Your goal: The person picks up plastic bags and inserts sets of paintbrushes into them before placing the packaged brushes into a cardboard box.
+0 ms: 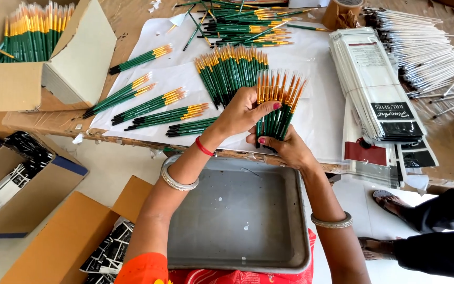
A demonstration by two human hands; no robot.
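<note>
Paintbrushes [275, 105], green-handled, stand fanned above the near table edge [132, 141], right of the sorted rows [153, 105]. Right hand [285, 147] clasps the handle ends; left hand [243, 111] pinches the fan's left side. Light, stiff, smooth sticks, likely slippery; best gripped low, away from bristles.

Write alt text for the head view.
Both hands, left hand and right hand, hold a fanned bunch of green-handled paintbrushes above a grey metal tray. More brush bundles lie on white paper.

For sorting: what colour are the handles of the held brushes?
Dark green, on the paintbrushes in both hands; head view.
</note>
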